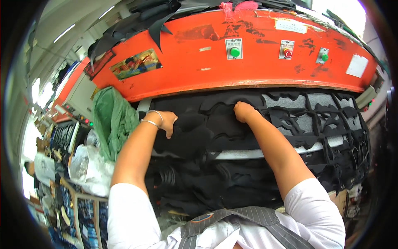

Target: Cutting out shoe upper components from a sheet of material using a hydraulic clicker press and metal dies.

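A black sheet (186,139) with curved cut lines lies across the machine's bed in front of me. My left hand (166,122), with two bangles at the wrist, is over the left part of this sheet, its thumb and fingers apart. Further right, my right hand (244,112) is closed at a wavy cut edge of the black material, fingers curled down on it. To its right the material is a black web of cut-out remains (313,120), with grey bed surface showing through the openings. My fingertips on the right are partly hidden.
An orange press beam (186,70) spans the far side, with two green buttons and one red button (287,53). Black scraps (155,16) lie on top. Left stand a green cloth (108,120) and clear plastic bags (89,168). Black material (195,178) hangs at the near edge.
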Demonstrator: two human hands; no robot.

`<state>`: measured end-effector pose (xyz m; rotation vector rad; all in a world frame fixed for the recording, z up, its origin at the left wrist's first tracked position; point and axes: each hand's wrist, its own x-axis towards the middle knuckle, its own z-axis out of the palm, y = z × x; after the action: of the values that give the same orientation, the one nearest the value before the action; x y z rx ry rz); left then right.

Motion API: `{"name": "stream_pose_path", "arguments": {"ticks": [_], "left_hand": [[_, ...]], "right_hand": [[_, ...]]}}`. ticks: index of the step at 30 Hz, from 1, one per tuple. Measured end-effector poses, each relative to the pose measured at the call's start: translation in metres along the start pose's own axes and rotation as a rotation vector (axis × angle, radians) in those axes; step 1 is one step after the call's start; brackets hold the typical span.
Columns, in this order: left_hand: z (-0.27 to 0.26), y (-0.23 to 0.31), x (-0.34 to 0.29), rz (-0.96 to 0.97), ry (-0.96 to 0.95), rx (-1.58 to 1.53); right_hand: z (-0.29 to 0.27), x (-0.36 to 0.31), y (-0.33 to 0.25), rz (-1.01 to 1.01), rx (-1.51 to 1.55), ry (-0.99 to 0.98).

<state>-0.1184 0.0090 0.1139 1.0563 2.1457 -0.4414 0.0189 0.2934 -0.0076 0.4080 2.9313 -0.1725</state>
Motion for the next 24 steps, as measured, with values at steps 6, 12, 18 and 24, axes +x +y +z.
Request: {"name": "stream_pose_path", "arguments": {"ticks": [6,12,18,24], "left_hand": [[0.009,-0.011,0.049,0.022,-0.084,0.025],[0.005,-0.008,0.046,0.026,-0.180,0.109],[0.015,-0.032,0.058,0.098,-0.155,0.216],[0.016,-0.023,0.061,0.245,-0.029,0.247]], "right_hand": [[-0.017,-0.033,0.023,-0.073,0.268,-0.043],[-0.051,-0.120,-0.024,-0.114,0.295,-0.049],[-0.086,-0.237,-0.037,0.125,0.416,0.014],[-0.101,-0.438,0.068,0.480,1.213,1.260]]}}
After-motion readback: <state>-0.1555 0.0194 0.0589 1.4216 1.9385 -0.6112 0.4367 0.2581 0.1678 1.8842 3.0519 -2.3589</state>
